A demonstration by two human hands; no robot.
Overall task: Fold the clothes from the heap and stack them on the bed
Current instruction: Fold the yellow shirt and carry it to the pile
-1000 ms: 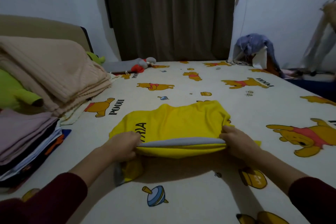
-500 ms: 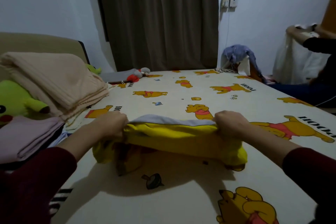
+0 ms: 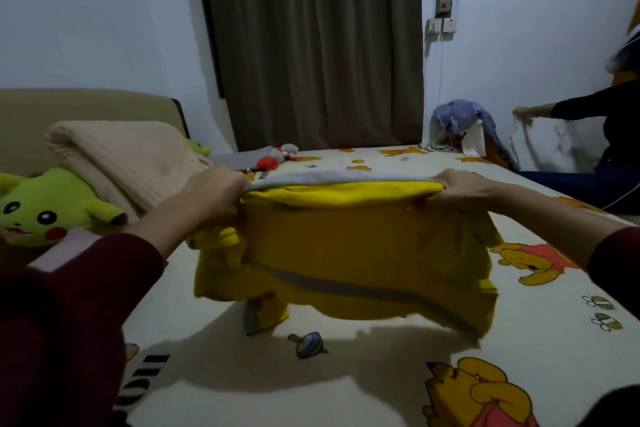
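Left hand (image 3: 211, 198), right hand (image 3: 460, 192), gripping folded yellow shirt (image 3: 360, 253) above bed (image 3: 346, 385)

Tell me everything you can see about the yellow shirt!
The yellow shirt is soft cloth, bright yellow with grey trim: a grey edge along the top fold and a grey stripe across the lower part. It is partly folded and lifted above the bed, hanging down loosely and casting a shadow on the sheet. The left hand grips its top left corner and the right hand grips its top right corner, stretching the top edge straight. A small flap dangles underneath.
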